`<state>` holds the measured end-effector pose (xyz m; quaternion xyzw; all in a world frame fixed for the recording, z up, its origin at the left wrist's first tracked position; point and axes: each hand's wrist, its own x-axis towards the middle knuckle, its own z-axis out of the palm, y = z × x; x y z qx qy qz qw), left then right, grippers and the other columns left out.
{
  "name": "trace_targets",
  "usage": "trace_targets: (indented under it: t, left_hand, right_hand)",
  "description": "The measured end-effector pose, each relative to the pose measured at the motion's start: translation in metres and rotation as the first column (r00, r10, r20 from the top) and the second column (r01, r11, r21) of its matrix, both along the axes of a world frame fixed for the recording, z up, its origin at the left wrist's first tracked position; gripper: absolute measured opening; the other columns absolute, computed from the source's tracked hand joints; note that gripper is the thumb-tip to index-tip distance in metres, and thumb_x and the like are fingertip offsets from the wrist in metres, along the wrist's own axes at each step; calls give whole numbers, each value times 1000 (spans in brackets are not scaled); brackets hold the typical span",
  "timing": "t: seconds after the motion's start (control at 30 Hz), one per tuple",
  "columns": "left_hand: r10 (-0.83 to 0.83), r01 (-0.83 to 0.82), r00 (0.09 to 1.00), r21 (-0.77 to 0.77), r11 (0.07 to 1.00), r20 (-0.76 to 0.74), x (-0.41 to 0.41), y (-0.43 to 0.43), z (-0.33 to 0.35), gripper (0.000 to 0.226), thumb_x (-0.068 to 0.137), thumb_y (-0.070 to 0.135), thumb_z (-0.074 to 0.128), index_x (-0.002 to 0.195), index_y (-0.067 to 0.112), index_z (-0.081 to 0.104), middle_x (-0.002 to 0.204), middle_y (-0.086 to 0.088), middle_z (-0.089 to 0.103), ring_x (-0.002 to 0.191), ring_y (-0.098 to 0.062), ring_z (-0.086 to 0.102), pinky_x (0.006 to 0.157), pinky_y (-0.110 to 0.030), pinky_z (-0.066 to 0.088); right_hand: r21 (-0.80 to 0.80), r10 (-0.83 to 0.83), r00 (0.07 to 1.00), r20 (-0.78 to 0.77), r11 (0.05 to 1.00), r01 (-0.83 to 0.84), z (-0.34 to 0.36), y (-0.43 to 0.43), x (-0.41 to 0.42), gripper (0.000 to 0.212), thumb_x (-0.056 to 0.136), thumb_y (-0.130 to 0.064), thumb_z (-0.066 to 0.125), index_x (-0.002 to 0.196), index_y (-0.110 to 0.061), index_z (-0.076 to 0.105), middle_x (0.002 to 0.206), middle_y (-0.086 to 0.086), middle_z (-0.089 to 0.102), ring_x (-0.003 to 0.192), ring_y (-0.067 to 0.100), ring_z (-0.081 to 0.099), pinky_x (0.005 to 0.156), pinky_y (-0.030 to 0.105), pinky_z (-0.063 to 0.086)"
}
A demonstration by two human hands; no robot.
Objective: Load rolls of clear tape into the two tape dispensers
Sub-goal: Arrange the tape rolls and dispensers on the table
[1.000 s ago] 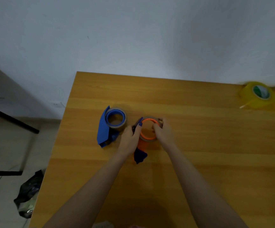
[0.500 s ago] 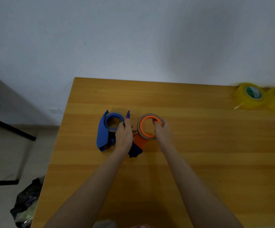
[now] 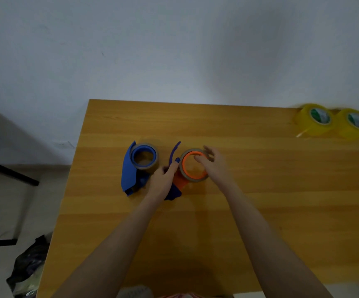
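Observation:
A blue tape dispenser lies on the wooden table, left of centre, with a brownish clear tape roll on its hub. Just right of it lies a second dispenser with an orange hub and a curved blue guard. A second tape roll sits round the orange hub. My left hand grips this dispenser's blue guard from the left. My right hand pinches the roll's right rim, one finger inside the ring and the others outside, slightly blurred.
Two yellow tape rolls lie at the table's far right corner, by the wall. The table's left edge drops to the floor, where a dark bag and a black frame stand.
My left hand shifted slightly left along the blue guard, which now stands out beyond the fingers. My right hand's fingers moved onto the roll's far right rim. The view tilted down.

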<state>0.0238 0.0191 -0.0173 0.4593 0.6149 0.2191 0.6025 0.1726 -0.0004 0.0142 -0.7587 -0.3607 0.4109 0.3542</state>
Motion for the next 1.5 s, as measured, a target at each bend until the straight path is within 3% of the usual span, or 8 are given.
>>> trace_targets:
  t: [0.17,0.43,0.63,0.8,1.0,1.13,1.27,1.5]
  left_hand:
    - [-8,9,1000,42,999,-21,1,-2,1,50,91,55,43,116,14,55,94,0,60,85,-15,58,77,-32,49]
    - [-22,32,990,67,997,-139,1,-2,1,52,91,55,41,105,7,56,77,1,51,63,-11,48,53,-22,33]
    - [-62,55,984,-45,997,-166,-8,-3,-4,53,91,60,35,91,10,51,75,-4,50,64,-18,50,62,-30,38]
    - [-117,111,961,-39,993,-249,-2,-6,-2,50,94,56,32,72,13,44,68,-2,45,59,-16,44,55,-26,33]
    - [-195,215,905,10,977,-377,-6,-13,-12,54,92,58,34,60,14,41,60,-3,43,54,-18,43,51,-30,35]
    - [-261,342,818,69,937,-512,-8,-14,-6,47,97,42,34,66,9,48,73,-10,53,84,-31,55,77,-42,46]
    - [-343,432,715,-1,902,-609,-5,-11,8,23,98,9,32,103,6,55,103,-11,59,87,-22,53,68,-29,42]
    - [-413,535,649,-3,845,-638,-10,5,5,31,99,25,39,94,1,57,95,-21,61,82,-32,61,69,-38,50]
  right_hand:
    - [-29,415,885,212,908,-419,17,1,5,79,78,-30,73,145,-23,32,145,2,35,132,19,36,96,27,36]
    - [-296,553,628,548,830,-472,12,-6,-17,104,69,-33,80,149,-27,13,143,7,20,135,28,18,101,39,38]
    - [-169,464,754,465,883,-438,10,-7,-17,101,67,-30,79,147,-16,19,140,7,29,130,26,28,102,34,35]
    - [-128,457,752,475,882,-454,11,-12,-12,96,67,-27,79,145,-19,24,139,6,28,129,25,27,98,29,32]
    - [7,214,906,366,973,-233,7,-12,6,97,63,-29,80,144,-26,27,132,7,27,130,26,24,106,40,35]
    - [-48,204,908,367,979,-200,3,-7,15,101,67,-28,80,148,-25,19,134,9,27,129,28,24,104,42,34]
    - [-139,236,866,442,971,-194,-2,20,10,109,69,-35,79,150,-10,11,143,13,25,135,32,23,108,42,29]
    - [-169,356,765,537,934,-316,-5,84,2,103,66,-40,81,145,-7,24,143,13,32,133,31,31,107,40,34]
